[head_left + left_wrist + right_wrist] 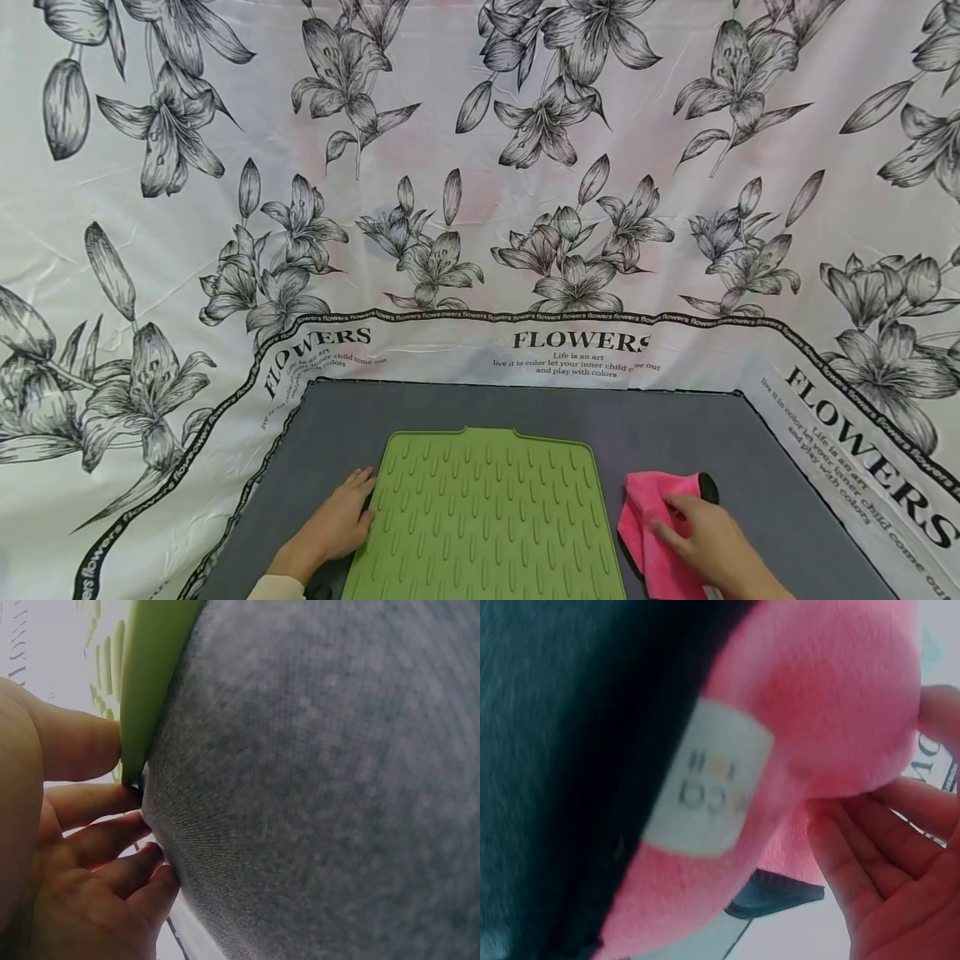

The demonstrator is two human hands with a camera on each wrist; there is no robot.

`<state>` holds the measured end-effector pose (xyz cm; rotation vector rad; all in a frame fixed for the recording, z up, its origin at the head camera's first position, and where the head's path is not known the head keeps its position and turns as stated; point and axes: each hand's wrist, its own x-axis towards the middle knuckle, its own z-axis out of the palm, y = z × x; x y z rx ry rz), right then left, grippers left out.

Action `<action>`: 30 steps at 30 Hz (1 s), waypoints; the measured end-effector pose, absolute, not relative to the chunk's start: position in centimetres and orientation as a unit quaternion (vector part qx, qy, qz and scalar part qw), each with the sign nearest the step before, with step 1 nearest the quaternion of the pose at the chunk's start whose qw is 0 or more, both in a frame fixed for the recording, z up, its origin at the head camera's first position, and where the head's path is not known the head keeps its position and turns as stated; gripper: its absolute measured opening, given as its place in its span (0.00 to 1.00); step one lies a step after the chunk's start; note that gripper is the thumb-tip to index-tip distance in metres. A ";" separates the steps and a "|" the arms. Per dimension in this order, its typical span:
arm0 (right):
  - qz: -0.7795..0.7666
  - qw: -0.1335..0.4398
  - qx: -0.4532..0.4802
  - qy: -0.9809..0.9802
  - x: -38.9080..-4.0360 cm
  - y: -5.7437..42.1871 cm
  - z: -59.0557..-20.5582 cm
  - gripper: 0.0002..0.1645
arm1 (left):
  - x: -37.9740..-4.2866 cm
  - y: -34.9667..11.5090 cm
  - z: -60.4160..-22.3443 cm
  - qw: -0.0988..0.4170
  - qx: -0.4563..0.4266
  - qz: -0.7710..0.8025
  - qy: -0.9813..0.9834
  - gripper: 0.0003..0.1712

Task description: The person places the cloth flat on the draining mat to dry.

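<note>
A green mat [487, 517] with raised oblong ridges lies flat on the grey tabletop. At its left edge rests my left hand [330, 525]; in the left wrist view the thumb [81, 746] touches the mat's rim, while the other fingers reach down to the grey surface. To the right of the mat is a folded pink cloth [645, 512] with a black border. My right hand [712, 537] pinches its upper layer between thumb and fingers. The right wrist view shows a white label [709, 780] sewn near the cloth's dark edging.
Grey table cover [360, 408] surrounds the mat. A white sheet [420, 100] printed with black flowers hangs behind and drapes along both sides, with "FLOWERS" lettering near the table edges. Something dark [318, 592] sits by my left wrist, mostly out of frame.
</note>
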<state>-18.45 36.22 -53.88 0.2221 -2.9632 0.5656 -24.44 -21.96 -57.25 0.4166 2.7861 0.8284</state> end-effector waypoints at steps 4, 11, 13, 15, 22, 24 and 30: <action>0.181 0.072 0.074 -0.978 -18.4 36.0 -54.4 0.16 | -24.6 -22.0 -57.3 0.108 0.137 0.280 0.944 0.31; 0.182 0.039 0.052 -0.981 -18.8 36.0 -54.0 0.11 | -24.7 -22.0 -57.1 0.111 0.135 0.280 0.944 0.32; 0.181 0.043 0.050 -0.981 -18.8 36.0 -53.9 0.12 | -24.6 -21.9 -57.1 0.111 0.134 0.281 0.944 0.32; 0.178 0.054 0.052 -0.981 -18.8 36.0 -53.7 0.14 | -24.6 -21.9 -57.0 0.109 0.134 0.283 0.944 0.32; 0.165 0.086 0.048 -0.981 -18.5 36.6 -51.9 0.16 | -24.6 -21.8 -57.0 0.112 0.136 0.284 0.942 0.32; 0.162 0.093 0.050 -0.981 -18.6 36.9 -51.1 0.07 | -24.6 -21.8 -57.1 0.115 0.135 0.284 0.942 0.32; 0.151 0.125 0.072 -0.978 -19.2 37.2 -48.6 0.09 | -24.9 -22.0 -57.3 0.117 0.135 0.279 0.943 0.32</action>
